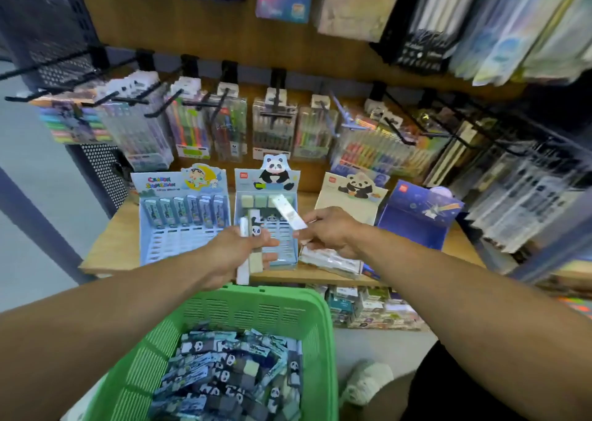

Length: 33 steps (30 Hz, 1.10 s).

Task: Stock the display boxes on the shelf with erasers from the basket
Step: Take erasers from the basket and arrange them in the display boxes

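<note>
- Light-blue cardboard display box with cartoon header (183,215) on the wooden shelf (105,251) — one back row of wrapped erasers.
- Left hand (238,254): fingers curled round a small stack of panda-print erasers (251,247), held upright.
- Green slotted plastic basket (256,308) below, full of wrapped erasers.
- Blue panda-header display box (267,190), partly filled, behind both hands.
- Right hand (330,233): fingertips pinch one long white eraser (290,211) — tilted over the panda box.

Erasers (250,254) in both hands (235,251)
</note>
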Motion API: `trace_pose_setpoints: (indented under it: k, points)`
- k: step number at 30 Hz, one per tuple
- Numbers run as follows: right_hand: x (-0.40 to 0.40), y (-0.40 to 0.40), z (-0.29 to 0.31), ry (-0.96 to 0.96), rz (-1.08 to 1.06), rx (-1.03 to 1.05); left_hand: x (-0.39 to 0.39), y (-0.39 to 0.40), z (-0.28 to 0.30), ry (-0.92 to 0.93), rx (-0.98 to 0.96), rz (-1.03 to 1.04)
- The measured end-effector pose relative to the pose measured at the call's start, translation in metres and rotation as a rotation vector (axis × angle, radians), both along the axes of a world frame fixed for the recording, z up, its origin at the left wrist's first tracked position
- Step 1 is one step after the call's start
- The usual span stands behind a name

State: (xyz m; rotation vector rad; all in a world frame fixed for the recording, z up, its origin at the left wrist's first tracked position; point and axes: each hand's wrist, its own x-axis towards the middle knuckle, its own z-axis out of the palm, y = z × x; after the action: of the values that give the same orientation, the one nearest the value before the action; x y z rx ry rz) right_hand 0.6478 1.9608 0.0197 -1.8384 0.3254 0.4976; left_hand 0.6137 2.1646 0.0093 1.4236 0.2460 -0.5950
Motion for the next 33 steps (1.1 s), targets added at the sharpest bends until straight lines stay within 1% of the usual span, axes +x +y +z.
trace_pose_setpoints:
  k: [1,5,7,8,10,11,14,17,19,20,24,28,33]
  points:
    - [0.003,-0.019,0.004,-0.023,-0.040,-0.026,-0.002,-0.010,-0.003,-0.029,0.045,-0.026]
    - [0.006,-0.087,0.023,-0.148,-0.190,-0.151,-0.001,-0.070,-0.014,-0.082,0.126,-0.085]
    - [0.003,-0.118,0.026,-0.224,-0.257,-0.231,0.002,-0.106,-0.021,-0.166,0.229,-0.131]
    - [0.002,-0.132,0.025,-0.253,-0.285,-0.259,0.003,-0.123,-0.024,-0.237,0.317,-0.169]
    - [0.004,-0.157,0.019,-0.286,-0.324,-0.338,0.004,-0.152,-0.026,-0.394,0.506,-0.301]
    - [0.005,-0.167,0.014,-0.290,-0.332,-0.381,0.005,-0.164,-0.027,-0.458,0.569,-0.387]
    - [0.011,-0.189,-0.003,-0.302,-0.344,-0.424,0.010,-0.189,-0.030,-0.550,0.701,-0.576]
    - [0.013,-0.201,-0.013,-0.350,-0.303,-0.480,0.021,-0.193,-0.042,-0.544,0.905,-0.694]
    - [0.014,-0.207,-0.019,-0.379,-0.257,-0.538,0.028,-0.186,-0.052,-0.502,1.046,-0.777]
    - [0.014,-0.208,-0.023,-0.386,-0.230,-0.570,0.030,-0.183,-0.056,-0.478,1.086,-0.804]
    - [0.014,-0.200,-0.037,-0.430,-0.137,-0.615,0.023,-0.181,-0.059,-0.419,1.133,-0.882]
    - [0.017,-0.186,-0.044,-0.423,-0.066,-0.578,0.002,-0.195,-0.046,-0.416,1.208,-0.939]
    - [0.021,-0.170,-0.049,-0.416,-0.050,-0.509,0.001,-0.190,-0.046,-0.476,1.245,-0.850]
